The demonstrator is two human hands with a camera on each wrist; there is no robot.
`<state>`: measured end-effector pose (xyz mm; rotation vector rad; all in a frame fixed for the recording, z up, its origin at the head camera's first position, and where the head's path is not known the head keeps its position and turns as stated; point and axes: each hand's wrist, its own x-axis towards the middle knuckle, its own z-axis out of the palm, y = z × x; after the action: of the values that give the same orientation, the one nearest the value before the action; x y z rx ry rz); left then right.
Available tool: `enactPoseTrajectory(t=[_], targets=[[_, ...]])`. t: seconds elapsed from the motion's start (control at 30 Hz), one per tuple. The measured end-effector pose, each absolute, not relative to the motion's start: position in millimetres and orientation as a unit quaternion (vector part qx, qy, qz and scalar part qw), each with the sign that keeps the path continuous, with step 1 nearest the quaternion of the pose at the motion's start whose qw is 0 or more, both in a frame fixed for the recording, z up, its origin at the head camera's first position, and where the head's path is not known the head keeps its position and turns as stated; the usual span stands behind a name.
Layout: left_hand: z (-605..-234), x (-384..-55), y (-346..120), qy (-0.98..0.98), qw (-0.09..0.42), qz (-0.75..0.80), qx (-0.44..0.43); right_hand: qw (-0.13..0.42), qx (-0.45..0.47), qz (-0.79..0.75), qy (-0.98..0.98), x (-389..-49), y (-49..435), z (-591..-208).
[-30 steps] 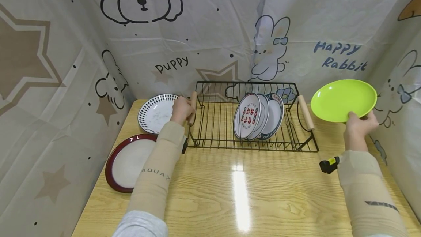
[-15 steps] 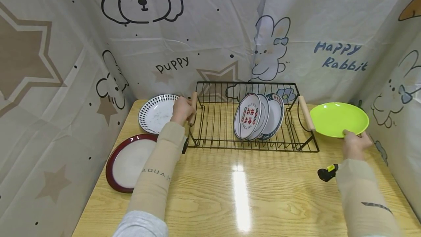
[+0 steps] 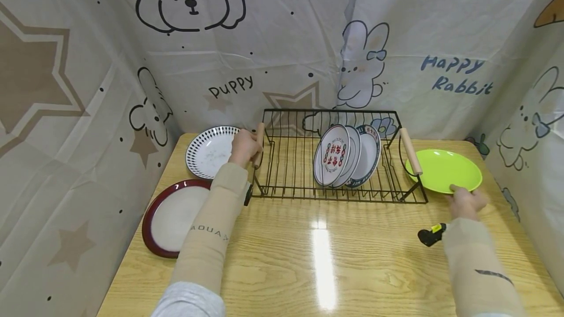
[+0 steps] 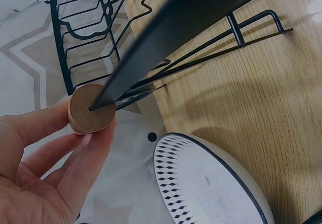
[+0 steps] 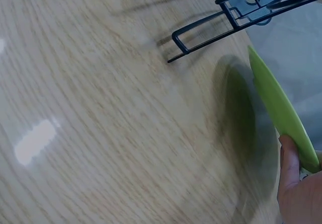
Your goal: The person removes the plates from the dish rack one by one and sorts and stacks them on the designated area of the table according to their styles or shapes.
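Observation:
My left hand (image 3: 245,147) grips the wooden handle (image 4: 92,108) at the left end of a black wire dish rack (image 3: 291,192); in the left wrist view its thumb and fingers close round the handle. At the rack's right side, my right hand (image 3: 467,201) pinches the near rim of a lime green plate (image 3: 445,171). The right wrist view shows the green plate (image 5: 282,108) edge-on, with its shadow on the table beside it. Part of its left edge is behind the rack's right wooden handle (image 3: 411,151). Several printed white plates (image 3: 332,155) lean upright in the rack.
A white plate with a black diamond rim (image 3: 207,150) lies left of the rack, partly behind my left hand. Nearer sits a white plate with a dark red rim (image 3: 152,224), partly under my left forearm. Printed curtains (image 3: 282,43) enclose the wooden table (image 3: 374,258) on three sides.
My right hand has lowered the green plate and brought it leftward, from above the right side toward the table beside the rack. The left hand and the rack have stayed in place.

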<state>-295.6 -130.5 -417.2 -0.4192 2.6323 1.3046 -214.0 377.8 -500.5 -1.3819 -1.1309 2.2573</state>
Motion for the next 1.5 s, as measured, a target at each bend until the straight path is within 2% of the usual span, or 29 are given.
enactPoseTrajectory(t=[0.47, 0.7, 1.13, 1.3, 1.5], targets=[[-418.1, -295.3, -130.7, 0.887, 0.084, 0.433, -0.14, 0.123, -0.494, 0.774, -0.377, -207.4, 364.4, -498.5], [-416.7, -294.6, -130.3, 0.886, 0.082, 0.434, -0.142, 0.079, -0.511, 0.776, -0.362, -202.7, 360.3, -493.3], [-414.8, -291.1, -129.2, 0.886, 0.081, 0.436, -0.138, 0.05, -0.568, 0.714, -0.405, -201.0, 359.2, -503.1], [-414.6, -290.7, -129.5, 0.892, 0.079, 0.425, -0.133, 0.063, -0.572, 0.713, -0.401, -200.6, 358.4, -505.6], [-414.8, -290.2, -129.6, 0.892, 0.076, 0.426, -0.129, 0.052, -0.577, 0.683, -0.446, -198.8, 359.1, -511.9]])
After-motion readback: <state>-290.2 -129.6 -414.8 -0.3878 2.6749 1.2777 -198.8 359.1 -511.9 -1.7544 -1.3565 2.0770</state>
